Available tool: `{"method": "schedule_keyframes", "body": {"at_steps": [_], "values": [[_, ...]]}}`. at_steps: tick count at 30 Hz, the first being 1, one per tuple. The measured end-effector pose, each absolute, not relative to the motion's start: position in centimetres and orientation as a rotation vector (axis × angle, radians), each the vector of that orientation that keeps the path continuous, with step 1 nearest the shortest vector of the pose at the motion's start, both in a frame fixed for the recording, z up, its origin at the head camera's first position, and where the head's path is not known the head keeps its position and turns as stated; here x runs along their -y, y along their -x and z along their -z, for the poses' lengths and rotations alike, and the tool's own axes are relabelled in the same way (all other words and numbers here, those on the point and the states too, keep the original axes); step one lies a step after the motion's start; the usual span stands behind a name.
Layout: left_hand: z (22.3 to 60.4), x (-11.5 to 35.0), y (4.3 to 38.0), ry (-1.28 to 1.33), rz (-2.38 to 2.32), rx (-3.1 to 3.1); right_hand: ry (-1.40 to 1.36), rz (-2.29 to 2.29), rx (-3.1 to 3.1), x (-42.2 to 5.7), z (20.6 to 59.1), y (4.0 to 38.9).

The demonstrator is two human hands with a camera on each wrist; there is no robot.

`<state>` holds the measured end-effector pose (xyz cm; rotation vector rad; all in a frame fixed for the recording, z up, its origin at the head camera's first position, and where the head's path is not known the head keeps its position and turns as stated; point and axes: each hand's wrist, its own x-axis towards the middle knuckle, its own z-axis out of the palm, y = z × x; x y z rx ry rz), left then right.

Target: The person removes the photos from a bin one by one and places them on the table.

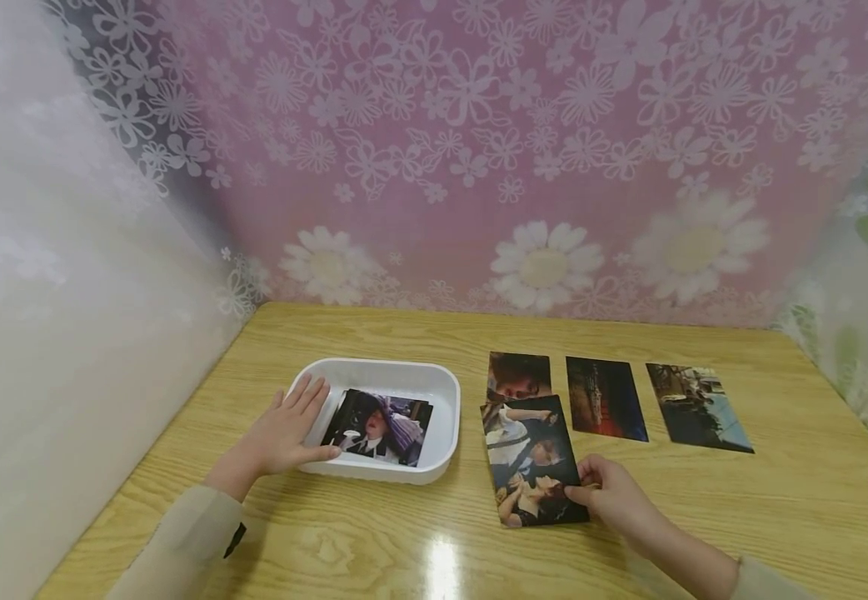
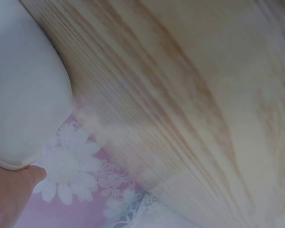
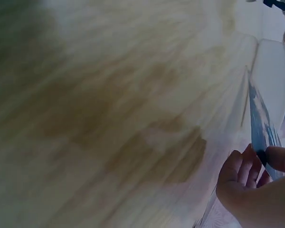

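My left hand [image 1: 284, 433] lies with straight, spread fingers over the left rim of a white plastic tray [image 1: 447, 396]. Inside the tray is a small stack of photo cards [image 1: 381, 429], the top one showing a figure in dark clothes. With thumb and fingers, my right hand [image 1: 621, 504] pinches the right edge of another photo card [image 1: 527, 462], which shows two people. The right wrist view has this card [image 3: 257, 116] tilted up, nearly edge-on, over the table. Its top overlaps a dark photo card [image 1: 520, 375] with a close-up face.
To the right on the wooden table [image 1: 374, 550] lie a dark red-and-blue photo card [image 1: 606, 400] and a card with a water scene [image 1: 700, 408], side by side. A pink flowered wall covering [image 1: 434, 208] rises behind the table, and a pale one [image 1: 67, 292] borders the left.
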<state>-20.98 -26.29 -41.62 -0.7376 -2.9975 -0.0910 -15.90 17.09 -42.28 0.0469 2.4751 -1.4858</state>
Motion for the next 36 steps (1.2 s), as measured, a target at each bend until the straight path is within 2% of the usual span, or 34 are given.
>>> {"method": "schedule_keyframes", "body": {"at_steps": [9,27,36], "values": [[41.7,26.2,21.1,0.740,0.110,2.988,0.315,1.326,-2.468,-18.1,43.3,15.2],[41.7,26.3,21.2,0.736,0.089,2.997,0.144,1.248,-2.427,-17.4,43.5,15.0],[41.6,26.3,21.0,0.731,0.096,2.997,0.181,1.199,-2.465,-17.2,43.5,15.0]]}}
